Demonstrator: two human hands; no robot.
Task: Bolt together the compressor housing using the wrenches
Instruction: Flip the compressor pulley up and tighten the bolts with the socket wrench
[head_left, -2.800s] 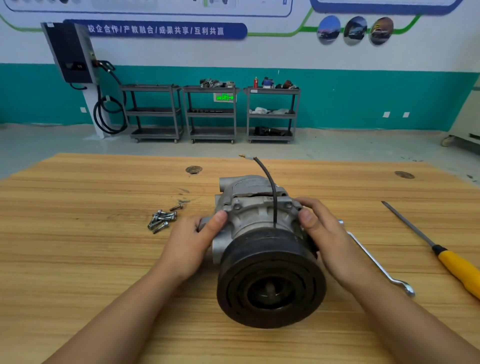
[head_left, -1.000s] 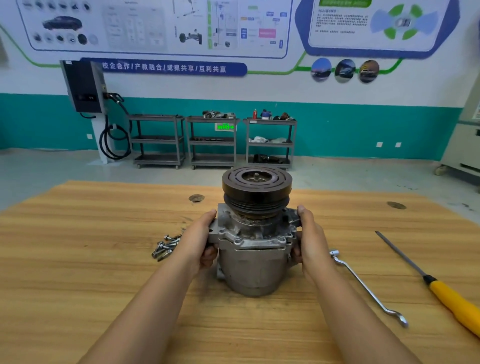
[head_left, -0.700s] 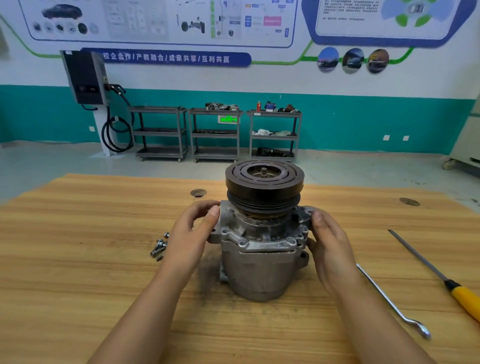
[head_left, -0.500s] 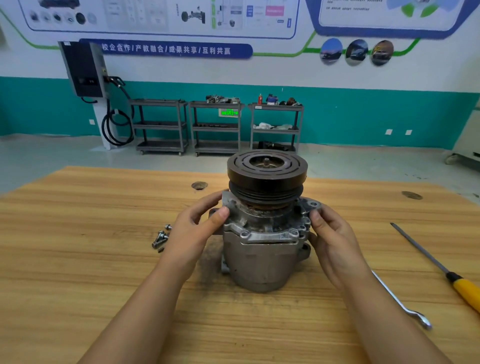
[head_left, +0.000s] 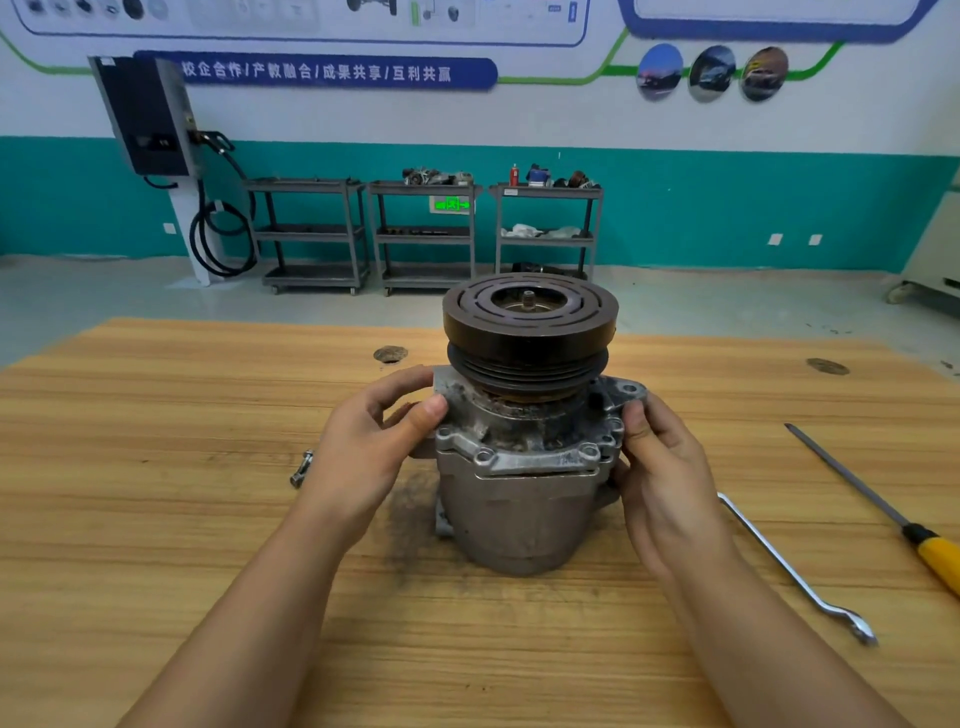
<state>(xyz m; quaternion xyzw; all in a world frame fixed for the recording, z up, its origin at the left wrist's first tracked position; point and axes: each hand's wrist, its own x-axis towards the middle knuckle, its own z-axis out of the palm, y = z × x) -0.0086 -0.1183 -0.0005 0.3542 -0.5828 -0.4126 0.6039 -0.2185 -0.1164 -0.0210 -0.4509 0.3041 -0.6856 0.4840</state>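
On the wooden table (head_left: 156, 519), near its middle and straight ahead of me, the compressor (head_left: 519, 509) stands upright on its grey body, with the dark grooved pulley (head_left: 530, 322) on top; a thin seam shows just below the flange, where the upper casting meets the body; my left hand (head_left: 363, 457) grips the upper casting from its left side, thumb pressed against the flange edge and fingers curled toward the far side below the pulley; my right hand (head_left: 670, 478) holds the opposite side, thumb on the mounting ear at the upper right, the other fingers wrapped behind the casting where I cannot see their tips; a bolt (head_left: 301, 467) lies on the table just left of my left hand, partly hidden by it, so I cannot tell how many are there; 1 slim wrench (head_left: 779, 564) lies flat just right of my right forearm, apart from the compressor; farther right lies 1 screwdriver (head_left: 872, 500) with a yellow handle, its tip pointing away from me; beyond the table, 3 grey carts (head_left: 423, 234) stand along the teal wall, with a dark wall box (head_left: 148, 114) to their left.
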